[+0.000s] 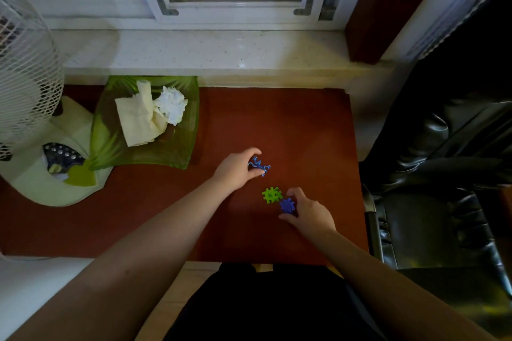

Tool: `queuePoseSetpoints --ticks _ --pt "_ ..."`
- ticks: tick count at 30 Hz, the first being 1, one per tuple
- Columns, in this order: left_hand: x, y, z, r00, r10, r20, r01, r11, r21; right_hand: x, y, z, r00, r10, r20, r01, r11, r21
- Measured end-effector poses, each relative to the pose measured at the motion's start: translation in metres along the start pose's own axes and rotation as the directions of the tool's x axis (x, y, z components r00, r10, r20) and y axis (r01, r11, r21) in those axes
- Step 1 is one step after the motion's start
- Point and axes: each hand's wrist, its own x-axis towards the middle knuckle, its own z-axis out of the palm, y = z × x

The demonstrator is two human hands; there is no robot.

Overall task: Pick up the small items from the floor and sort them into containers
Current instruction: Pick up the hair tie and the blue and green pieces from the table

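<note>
My left hand (239, 165) pinches the blue toy frog (259, 165) between thumb and fingers, low over the red floor (166, 202) — it looks light, thin and springy, so I judge the body is the place to hold, not the splayed legs. My right hand (307, 209) curls round the blue interlocking block (287, 205), stiff plastic with notched edges that give grip. The green interlocking block (272, 195) lies just beside it, untouched — the green tray (110, 147) sits well left.
</note>
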Motion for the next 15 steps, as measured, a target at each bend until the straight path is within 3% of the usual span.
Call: queuePoseSetpoints --ticks 5,10,15 --pt "0.012 0.0 0.007 1.0 0.017 0.005 -0.017 0.973 0.231 0.005 -0.003 -0.007 0.999 0.013 0.034 -0.009 0.995 -0.097" --pt "0.013 -0.004 0.005 1.0 -0.017 0.003 0.015 0.954 0.299 0.008 0.002 -0.011 0.996 0.013 0.092 0.003 0.985 -0.173" --pt "0.006 -0.009 0.01 0.997 -0.078 0.011 0.074 0.977 0.201 0.01 0.008 -0.006 0.995 -0.057 0.084 0.047 0.992 0.118"
